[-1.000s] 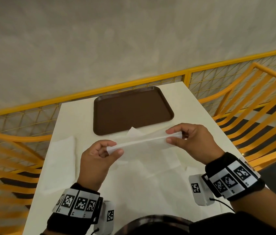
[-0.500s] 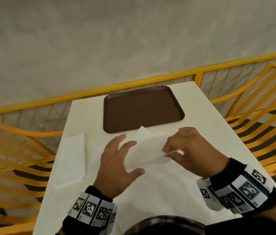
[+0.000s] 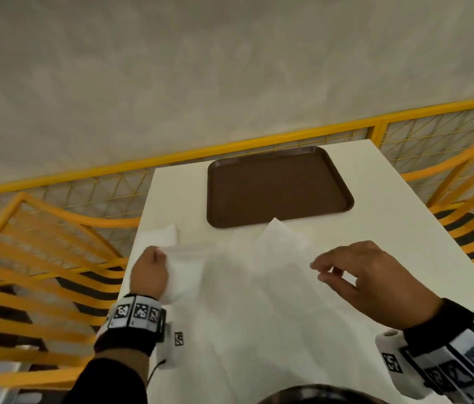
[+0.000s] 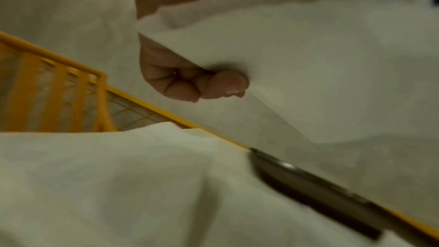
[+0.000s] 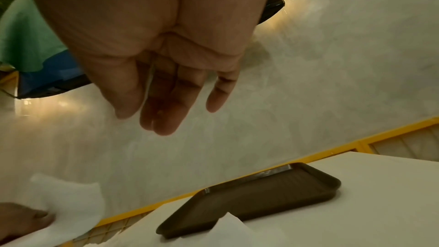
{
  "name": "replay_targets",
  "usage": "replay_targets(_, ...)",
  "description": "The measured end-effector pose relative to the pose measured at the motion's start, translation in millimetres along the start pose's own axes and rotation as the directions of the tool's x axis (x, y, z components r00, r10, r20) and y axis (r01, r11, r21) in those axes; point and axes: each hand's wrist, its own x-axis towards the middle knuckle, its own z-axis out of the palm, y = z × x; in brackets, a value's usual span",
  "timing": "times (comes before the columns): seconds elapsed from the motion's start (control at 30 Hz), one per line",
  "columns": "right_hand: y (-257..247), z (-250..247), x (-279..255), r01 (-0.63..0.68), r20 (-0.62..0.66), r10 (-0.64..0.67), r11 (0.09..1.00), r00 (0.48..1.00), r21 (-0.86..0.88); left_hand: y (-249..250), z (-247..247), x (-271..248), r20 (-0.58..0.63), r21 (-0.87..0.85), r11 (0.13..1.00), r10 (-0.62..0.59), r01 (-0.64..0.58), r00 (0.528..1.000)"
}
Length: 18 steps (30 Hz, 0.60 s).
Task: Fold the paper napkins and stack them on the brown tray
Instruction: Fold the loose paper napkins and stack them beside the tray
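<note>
The brown tray (image 3: 279, 188) lies bare at the table's far end. A folded white napkin (image 3: 283, 240) rests on the table just in front of it, one corner pointing at the tray. My left hand (image 3: 154, 258) is at the table's left edge, fingers curled round a fresh white napkin (image 3: 180, 275) lifted off the pile there; the left wrist view shows the fist (image 4: 206, 89) gripping the sheet (image 4: 297, 63). My right hand (image 3: 323, 271) hovers right of the folded napkin, fingers relaxed and holding nothing, as the right wrist view (image 5: 164, 117) confirms.
Loose white napkins (image 3: 259, 330) cover the near half of the white table (image 3: 390, 228). A yellow railing (image 3: 288, 138) runs behind the table, with yellow chairs (image 3: 40, 258) on both sides. A grey wall stands beyond.
Both hands let go of the folded napkin, which now lies before the tray. My left hand moved left and took hold of another napkin; my right hand drew back to the right.
</note>
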Motion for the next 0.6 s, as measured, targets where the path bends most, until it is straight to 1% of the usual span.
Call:
replay_targets(0.03, 1.7, 0.5, -1.8, -0.008, 0.006, 0.008, 1.000, 1.000, 0.015, -11.2, -3.7, 12.9, 0.001, 0.042, 0.995, -0.087, 0.087, 0.996)
replay_targets(0.1, 3.9, 1.3, -5.2, -0.032, 0.023, 0.031, 0.999, 0.999, 0.040, -26.7, -9.8, 33.2, 0.037, 0.141, 0.963, -0.237, 0.230, 0.971)
replay_targets(0.17, 7.5, 2.2, -8.6, -0.073, 0.053, 0.070, 0.995, 0.996, 0.063, -35.2, -12.7, 48.9, 0.064, 0.228, 0.924, -0.328, 0.306, 0.942)
replay_targets(0.23, 12.3, 4.7, -11.9, -0.106, 0.074, 0.102, 0.992, 0.992, 0.065, -39.8, -11.6, 58.4, 0.088, 0.304, 0.893, -0.374, 0.333, 0.923)
replay_targets(0.3, 15.5, 5.6, -13.6, -0.139, 0.090, 0.133, 0.988, 0.987, 0.070, -43.1, -7.9, 63.6, 0.070, 0.300, 0.884, -0.394, 0.357, 0.916)
replay_targets(0.33, 14.9, 4.0, -12.7, -0.165, 0.102, 0.158, 0.984, 0.982, 0.069, -45.6, -5.0, 64.5, 0.057, 0.268, 0.885, -0.409, 0.381, 0.911)
replay_targets(0.4, 17.1, 4.5, -13.1, -0.191, 0.121, 0.183, 0.980, 0.976, 0.061, -46.2, -0.9, 65.2, 0.057, 0.292, 0.883, -0.400, 0.367, 0.915)
replay_targets(0.43, 18.2, 5.8, -13.2, -0.200, 0.128, 0.191, 0.978, 0.973, 0.058, -47.1, 0.1, 66.2, 0.079, 0.347, 0.879, -0.375, 0.327, 0.924)
replay_targets(0.5, 21.7, 10.0, -14.2, -0.230, 0.154, 0.226, 0.973, 0.962, 0.009, -48.4, 3.1, 67.3, 0.112, 0.393, 0.880, -0.334, 0.267, 0.936)
replay_targets(0.57, 27.8, 15.1, -16.7, -0.288, 0.195, 0.294, 0.956, 0.936, -0.057, -49.0, 5.1, 68.9, 0.119, 0.379, 0.876, -0.367, 0.300, 0.922)
replay_targets(0.6, 30.5, 17.9, -16.3, -0.344, 0.221, 0.360, 0.933, 0.906, -0.108, -51.1, 6.3, 69.4, 0.097, 0.375, 0.874, -0.370, 0.310, 0.924)
